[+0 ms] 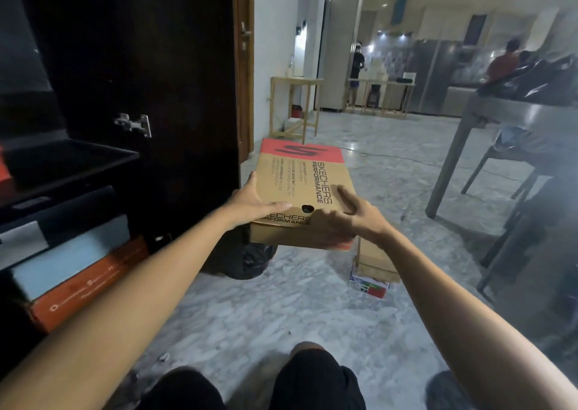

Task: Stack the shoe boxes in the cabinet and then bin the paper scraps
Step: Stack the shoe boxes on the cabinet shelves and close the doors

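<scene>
Held up in the air above the grey marble floor (281,309), between both hands: a brown cardboard shoe box (300,190) with a red end panel, black "SKECHERS PERFORMANCE" print on the lid and on the near side, and a small round hole at the near lid edge. Slightly tilted, with the red end away from the person. Lid closed.

Left hand (253,203) at the near left corner of the box, thumb laid flat along the near lid edge, other fingers up the left side; grip wrapped around the corner. Right hand (353,215) at the near right corner, fingers spread and bent over the lid, lower fingers under the box edge; grip also pinching the box, a little blurred.

To the left, a dark wooden cabinet (140,50) with open door and a metal hinge (134,125). Inside on the lower level, a stack of boxes: an orange shoe box (90,284) at the bottom, a pale blue box (72,253) on it, a black and white box (47,222) on top. Above them a black shelf (68,159).

On the floor just below the held box, a black plastic bag (250,259), and to the right a second brown cardboard box (375,262) on a white box with red and green print (369,287). Small paper scrap (164,356) on the floor near the knees. On the right a grey bench (500,118) with a dark bag (538,81) on it.
</scene>
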